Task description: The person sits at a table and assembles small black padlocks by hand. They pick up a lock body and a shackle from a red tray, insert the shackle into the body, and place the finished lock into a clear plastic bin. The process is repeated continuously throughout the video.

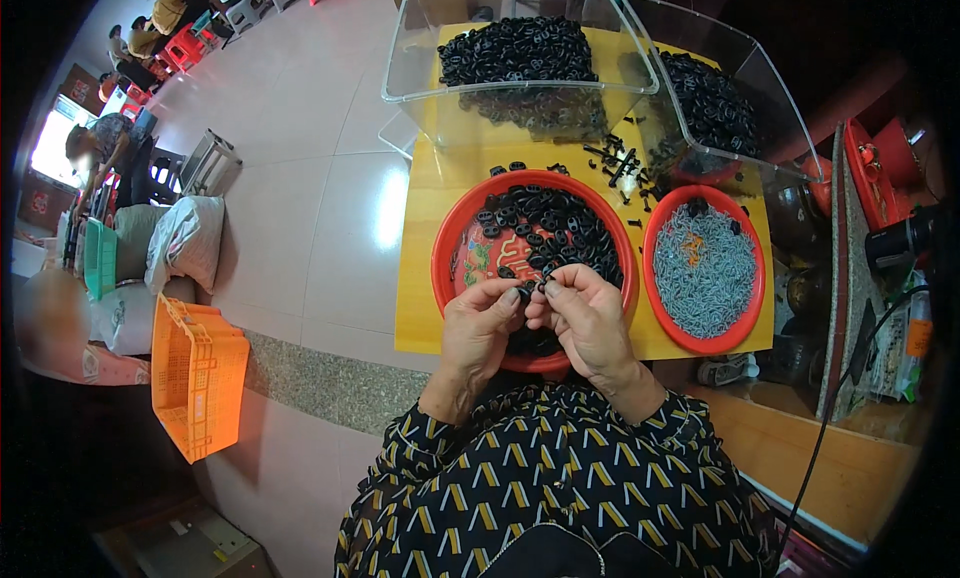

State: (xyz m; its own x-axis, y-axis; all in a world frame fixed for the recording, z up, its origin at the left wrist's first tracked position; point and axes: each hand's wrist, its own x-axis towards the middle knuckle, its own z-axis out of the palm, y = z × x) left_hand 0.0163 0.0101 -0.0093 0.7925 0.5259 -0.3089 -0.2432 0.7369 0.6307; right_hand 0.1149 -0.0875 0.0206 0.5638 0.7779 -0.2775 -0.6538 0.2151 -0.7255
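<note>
Both my hands meet over the near part of a round red tray that holds many small black oval plastic pieces with two holes. Between the thumb and fingers of my left hand is one black plastic piece. My right hand is closed in a pinch right beside it, its fingertips at the piece; what they grip is too small to make out. To the right, a smaller red tray is filled with silvery screws, with a few black bits at its far edge.
Two clear plastic bins with black pieces stand at the back of the yellow table. Loose black parts lie between bins and trays. An orange crate and white sacks are on the floor at left. Other people work farther off.
</note>
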